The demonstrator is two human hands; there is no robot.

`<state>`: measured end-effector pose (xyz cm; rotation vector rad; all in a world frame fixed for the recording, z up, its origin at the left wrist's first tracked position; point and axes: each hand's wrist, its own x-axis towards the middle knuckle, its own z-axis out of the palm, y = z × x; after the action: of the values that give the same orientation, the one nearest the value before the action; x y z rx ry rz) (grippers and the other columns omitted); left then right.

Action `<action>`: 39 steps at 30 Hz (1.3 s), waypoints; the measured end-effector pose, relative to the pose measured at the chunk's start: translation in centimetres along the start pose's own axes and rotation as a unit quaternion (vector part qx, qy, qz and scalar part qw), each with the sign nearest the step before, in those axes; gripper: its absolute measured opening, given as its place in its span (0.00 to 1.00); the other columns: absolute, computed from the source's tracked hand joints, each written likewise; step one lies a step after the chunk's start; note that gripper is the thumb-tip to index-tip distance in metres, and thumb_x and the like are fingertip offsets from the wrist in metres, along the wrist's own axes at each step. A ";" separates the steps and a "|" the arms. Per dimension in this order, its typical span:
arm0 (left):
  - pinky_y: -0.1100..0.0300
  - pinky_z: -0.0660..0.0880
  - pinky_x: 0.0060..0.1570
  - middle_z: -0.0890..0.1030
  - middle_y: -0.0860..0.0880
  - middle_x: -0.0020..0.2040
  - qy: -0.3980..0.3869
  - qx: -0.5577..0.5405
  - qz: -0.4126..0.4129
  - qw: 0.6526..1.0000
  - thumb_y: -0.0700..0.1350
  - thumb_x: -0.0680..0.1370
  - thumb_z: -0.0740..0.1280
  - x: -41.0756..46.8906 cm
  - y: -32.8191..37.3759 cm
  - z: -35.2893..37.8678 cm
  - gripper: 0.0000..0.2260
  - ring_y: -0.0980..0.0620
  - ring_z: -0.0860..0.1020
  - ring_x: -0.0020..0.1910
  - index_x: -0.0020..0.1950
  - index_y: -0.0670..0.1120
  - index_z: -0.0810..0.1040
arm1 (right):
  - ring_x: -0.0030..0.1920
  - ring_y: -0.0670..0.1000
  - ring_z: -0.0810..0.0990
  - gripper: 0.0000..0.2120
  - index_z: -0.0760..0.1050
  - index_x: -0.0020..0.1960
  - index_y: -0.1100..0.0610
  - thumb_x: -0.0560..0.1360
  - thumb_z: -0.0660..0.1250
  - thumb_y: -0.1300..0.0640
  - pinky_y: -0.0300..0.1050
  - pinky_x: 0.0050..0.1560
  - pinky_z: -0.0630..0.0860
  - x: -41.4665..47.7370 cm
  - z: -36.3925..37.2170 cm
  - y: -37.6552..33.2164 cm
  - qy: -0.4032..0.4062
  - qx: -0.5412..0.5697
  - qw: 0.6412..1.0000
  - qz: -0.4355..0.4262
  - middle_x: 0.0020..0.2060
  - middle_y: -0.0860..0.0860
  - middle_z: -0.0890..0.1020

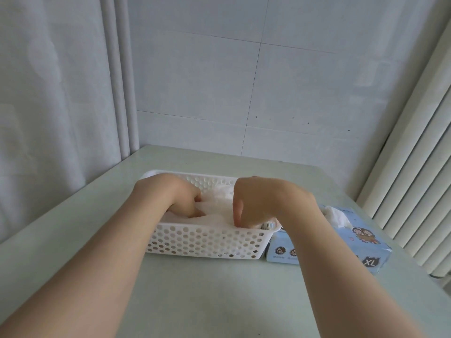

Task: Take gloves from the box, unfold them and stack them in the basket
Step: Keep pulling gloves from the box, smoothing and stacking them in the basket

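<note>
Mid-frame, a plastic glove is pinched flat in the white basket by the left hand and right hand, held apart; the clinging film could be dragged back out on release.

Just one head-mounted wide-angle view, tilted forward and down, up close over the table. Perforated basket dead centre, glove box at 4 o'clock, tiled wall filling 12 o'clock.

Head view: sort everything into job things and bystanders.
Job: basket, gloves in it, blue glove box, left hand, right hand.
Bystanders: table, curtain, tiled wall, white slatted panel.
</note>
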<state>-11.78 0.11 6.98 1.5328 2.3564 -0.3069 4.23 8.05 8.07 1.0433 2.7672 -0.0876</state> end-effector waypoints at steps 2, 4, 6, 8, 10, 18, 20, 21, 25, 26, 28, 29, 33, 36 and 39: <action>0.56 0.72 0.54 0.66 0.52 0.82 0.007 -0.001 0.006 1.000 0.64 0.83 0.63 0.0 -0.1 -0.1 0.30 0.46 0.72 0.74 0.83 0.58 0.62 | 0.31 0.53 0.73 0.04 0.79 0.40 0.61 0.70 0.68 0.60 0.45 0.36 0.71 -0.2 -0.6 0.2 0.028 0.034 0.999 -0.007 0.30 0.50 0.76; 0.54 0.72 0.63 0.66 0.51 0.81 0.023 -0.009 0.020 1.000 0.64 0.82 0.64 0.0 -0.3 -0.4 0.31 0.45 0.71 0.75 0.83 0.57 0.62 | 0.35 0.52 0.78 0.05 0.81 0.41 0.60 0.71 0.68 0.59 0.45 0.37 0.76 -0.3 -1.1 0.3 0.099 0.087 0.991 -0.024 0.34 0.51 0.83; 0.51 0.70 0.71 0.68 0.51 0.80 0.034 -0.015 0.040 0.999 0.64 0.83 0.64 0.1 -0.4 -0.7 0.30 0.46 0.72 0.74 0.82 0.59 0.62 | 0.50 0.50 0.81 0.12 0.84 0.53 0.53 0.73 0.67 0.61 0.46 0.42 0.79 -0.2 -1.2 0.1 0.150 0.093 0.983 -0.042 0.46 0.48 0.83; 0.48 0.71 0.73 0.66 0.53 0.81 0.017 -0.028 0.062 0.998 0.64 0.83 0.62 0.1 -0.3 -0.8 0.29 0.47 0.72 0.74 0.83 0.62 0.58 | 0.59 0.46 0.72 0.22 0.78 0.68 0.50 0.75 0.67 0.61 0.47 0.53 0.77 -0.1 -0.8 -0.1 0.118 0.074 0.988 -0.063 0.56 0.44 0.76; 0.47 0.71 0.73 0.63 0.55 0.82 -0.012 -0.046 0.073 0.996 0.65 0.83 0.62 0.0 0.1 -0.6 0.32 0.47 0.70 0.76 0.84 0.64 0.54 | 0.66 0.47 0.71 0.26 0.73 0.74 0.50 0.76 0.68 0.57 0.50 0.63 0.76 -0.1 -0.2 -0.5 0.057 0.050 0.995 -0.069 0.63 0.45 0.75; 0.56 0.71 0.57 0.60 0.52 0.84 -0.072 0.002 0.066 0.995 0.64 0.80 0.68 1.0 1.3 0.8 0.40 0.45 0.69 0.78 0.85 0.62 0.49 | 0.56 0.58 0.85 0.35 0.79 0.67 0.57 0.69 0.58 0.37 0.53 0.52 0.83 1.2 2.1 -1.1 -0.027 0.062 0.998 -0.004 0.59 0.55 0.85; 0.57 0.68 0.57 0.62 0.51 0.83 -0.068 0.016 0.066 0.995 0.60 0.82 0.67 0.9 1.7 0.9 0.38 0.45 0.68 0.78 0.86 0.60 0.50 | 0.56 0.59 0.85 0.38 0.79 0.68 0.57 0.67 0.56 0.37 0.57 0.55 0.83 1.1 2.2 -1.0 -0.030 0.069 0.997 -0.010 0.60 0.56 0.84; 0.57 0.68 0.58 0.63 0.51 0.83 -0.066 0.014 0.067 0.995 0.60 0.82 0.67 0.8 1.9 0.8 0.37 0.46 0.68 0.78 0.86 0.59 0.51 | 0.56 0.59 0.85 0.35 0.79 0.68 0.57 0.69 0.58 0.39 0.56 0.54 0.84 0.9 2.0 -0.9 -0.028 0.063 0.998 -0.011 0.60 0.56 0.84; 0.51 0.71 0.71 0.65 0.54 0.82 -0.039 0.009 0.067 0.997 0.67 0.79 0.67 -0.5 1.9 0.0 0.36 0.47 0.71 0.76 0.84 0.60 0.59 | 0.59 0.56 0.84 0.39 0.80 0.69 0.56 0.63 0.70 0.36 0.54 0.55 0.84 0.1 0.8 -0.3 0.026 0.055 0.998 -0.013 0.63 0.54 0.83; 0.50 0.71 0.72 0.65 0.54 0.82 -0.024 0.019 0.063 0.998 0.68 0.79 0.66 -0.8 1.8 -0.3 0.35 0.47 0.71 0.76 0.83 0.59 0.61 | 0.61 0.53 0.82 0.34 0.81 0.68 0.53 0.65 0.75 0.39 0.53 0.59 0.82 -0.1 0.4 0.0 0.056 0.067 0.996 -0.021 0.64 0.51 0.82; 0.50 0.70 0.71 0.66 0.51 0.80 0.007 0.036 0.067 0.997 0.66 0.83 0.61 -1.5 1.8 -1.1 0.28 0.46 0.72 0.74 0.80 0.55 0.68 | 0.61 0.49 0.80 0.20 0.83 0.65 0.51 0.74 0.77 0.51 0.47 0.62 0.79 -0.5 -0.3 0.8 0.119 0.107 0.986 -0.050 0.61 0.47 0.83; 0.50 0.71 0.69 0.72 0.48 0.76 0.030 0.024 0.081 0.996 0.62 0.85 0.59 -1.7 1.9 -1.4 0.23 0.46 0.75 0.70 0.75 0.52 0.74 | 0.59 0.49 0.80 0.15 0.84 0.63 0.51 0.77 0.74 0.55 0.46 0.60 0.79 -0.6 -0.5 1.1 0.158 0.128 0.977 -0.059 0.58 0.47 0.85; 0.54 0.74 0.50 0.79 0.50 0.47 0.176 -0.117 0.154 0.965 0.41 0.84 0.58 -1.7 4.1 -1.4 0.12 0.45 0.76 0.47 0.46 0.46 0.79 | 0.44 0.52 0.79 0.11 0.83 0.51 0.55 0.81 0.62 0.59 0.52 0.47 0.82 -1.4 -0.1 2.5 0.318 0.206 0.925 0.007 0.41 0.50 0.85; 0.54 0.76 0.56 0.82 0.49 0.60 0.296 -0.150 0.186 0.925 0.39 0.81 0.59 -1.5 7.3 -0.2 0.16 0.46 0.79 0.60 0.61 0.47 0.83 | 0.35 0.55 0.79 0.11 0.80 0.46 0.58 0.82 0.62 0.56 0.54 0.41 0.82 -2.1 0.7 4.5 0.377 0.240 0.893 0.060 0.31 0.50 0.80; 0.52 0.76 0.53 0.81 0.48 0.56 0.350 -0.137 0.246 0.894 0.41 0.82 0.60 -1.5 10.6 1.7 0.13 0.46 0.80 0.55 0.58 0.46 0.83 | 0.39 0.54 0.80 0.07 0.80 0.48 0.54 0.80 0.63 0.58 0.51 0.45 0.81 -3.6 1.9 7.2 0.375 0.236 0.890 0.112 0.34 0.49 0.82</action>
<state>-1.29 2.51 5.91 2.2595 2.1828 0.7859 11.91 10.90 6.99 1.8440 3.3536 -0.4301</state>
